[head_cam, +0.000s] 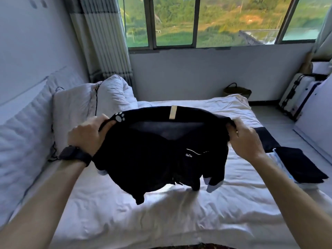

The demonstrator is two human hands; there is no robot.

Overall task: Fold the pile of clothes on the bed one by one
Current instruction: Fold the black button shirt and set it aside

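Note:
I hold a black pair of shorts (152,155) up over the white bed (161,218), waistband stretched between both hands. A beige label and a white paw print show at the waistband. My left hand (88,133), a dark watch on its wrist, grips the left end of the waistband. My right hand (246,139) grips the right end. The legs hang down and their hems brush the sheet. A folded black garment (298,166) lies on a pale folded one at the bed's right edge. Another dark cloth (265,137) lies flat behind my right hand.
White pillows (71,108) and a bunched duvet sit at the bed's left and far-left. A black cable runs along the pillows. A white suitcase (296,97) and a woven basket (237,90) stand on the floor by the window wall.

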